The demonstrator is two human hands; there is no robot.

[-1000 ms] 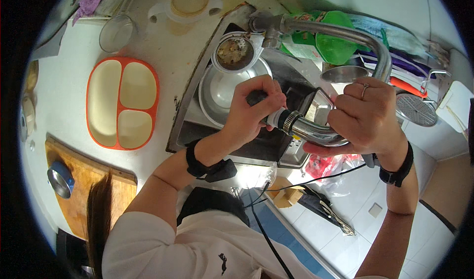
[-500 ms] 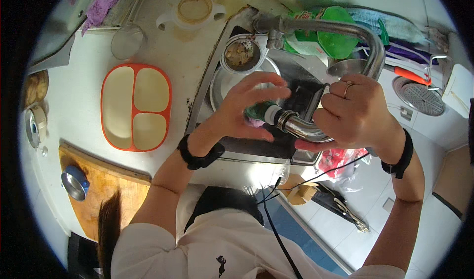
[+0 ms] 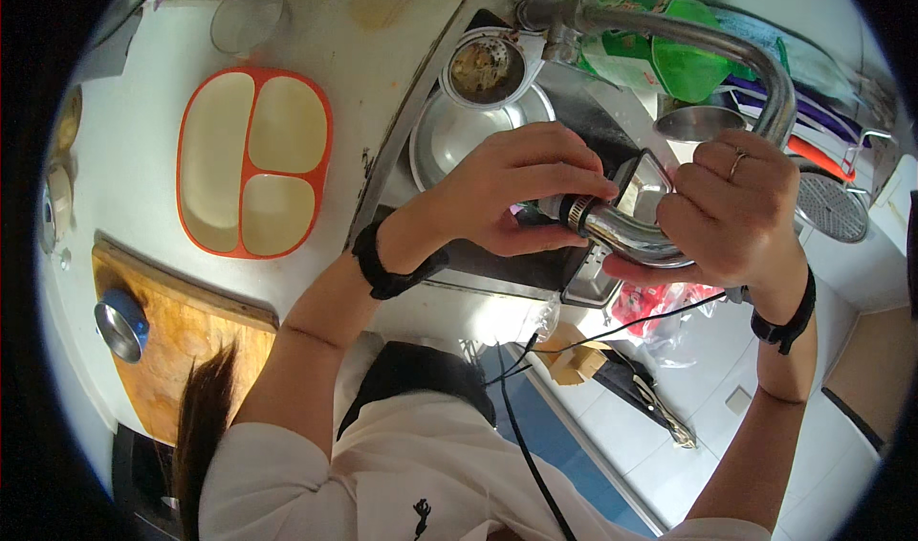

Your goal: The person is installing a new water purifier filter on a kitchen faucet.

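Note:
A curved metal faucet pipe (image 3: 703, 26) arches over the sink (image 3: 459, 268), and its spout end points left. My right hand (image 3: 736, 211) is wrapped round the pipe near its lower bend, a ring on one finger. My left hand (image 3: 521, 182) closes round the spout's end fitting, thumb and fingertips beside the metal hose clamp (image 3: 577, 213). That hand hides most of the fitting. Below and behind the left hand sits a round metal basin (image 3: 432, 149), with a strainer cup (image 3: 486, 67) holding brownish scraps at its far side.
An orange-rimmed divided plate (image 3: 245, 168) lies on the left counter, nearer than a clear glass (image 3: 249, 20). A blue-sided bowl (image 3: 121, 326) stands on a wooden cutting board (image 3: 191, 350). Green bottles (image 3: 684, 48) lie behind the faucet. A dark cable (image 3: 631, 335) crosses below the right hand.
My left hand has gone from open beside the green and white fitting to closed round it. My right hand keeps its hold on the pipe. The whole view has shifted a little.

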